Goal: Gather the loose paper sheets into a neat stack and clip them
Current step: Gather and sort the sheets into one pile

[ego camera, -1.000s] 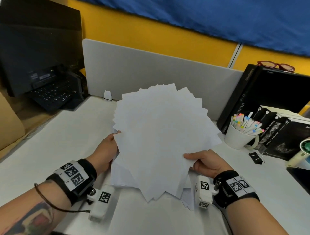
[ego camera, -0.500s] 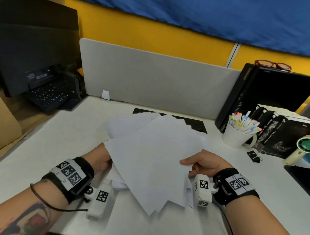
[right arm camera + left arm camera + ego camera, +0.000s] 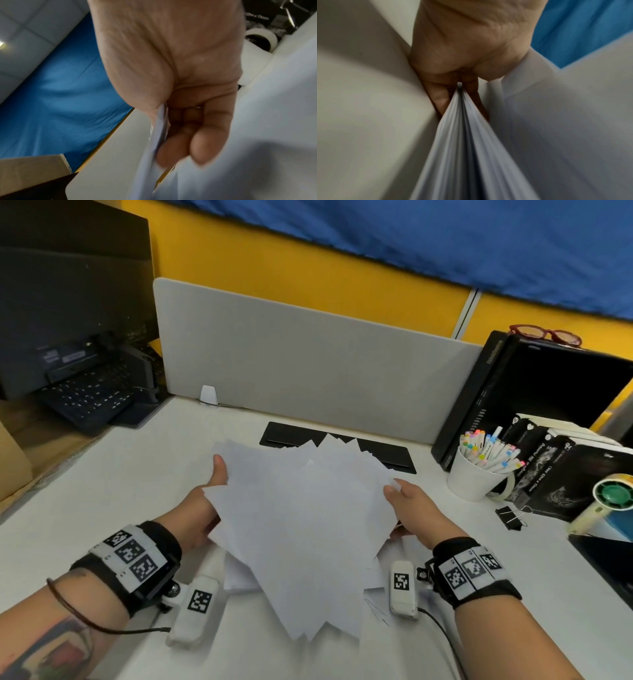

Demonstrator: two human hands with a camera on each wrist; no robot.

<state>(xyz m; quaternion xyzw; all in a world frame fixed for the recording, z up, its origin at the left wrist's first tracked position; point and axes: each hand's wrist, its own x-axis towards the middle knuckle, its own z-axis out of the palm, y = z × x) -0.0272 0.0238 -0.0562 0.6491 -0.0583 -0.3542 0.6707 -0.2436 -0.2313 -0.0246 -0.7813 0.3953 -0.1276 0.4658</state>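
Note:
A fanned, uneven bundle of white paper sheets [image 3: 301, 518] lies low and nearly flat over the white desk [image 3: 102, 481]. My left hand [image 3: 202, 501] grips its left edge, thumb on top. In the left wrist view the sheets [image 3: 464, 135] run between thumb and fingers. My right hand [image 3: 411, 508] holds the right edge; the right wrist view shows the paper edge [image 3: 159, 129] pinched between palm and curled fingers [image 3: 197, 146]. A few more sheets [image 3: 239, 577] lie on the desk under the bundle. A black binder clip [image 3: 509, 517] lies on the desk, right of my right hand.
A white cup of markers [image 3: 479, 470] and black boxes [image 3: 565, 467] stand at the right. A grey divider panel [image 3: 308, 364] closes the back. A black cable tray [image 3: 291, 436] sits behind the papers. A keyboard [image 3: 89, 398] and monitor are at far left.
The bundle was held upright facing me a second ago; both hands have tipped it forward and down to nearly flat. The hands moved further from me and wider apart.

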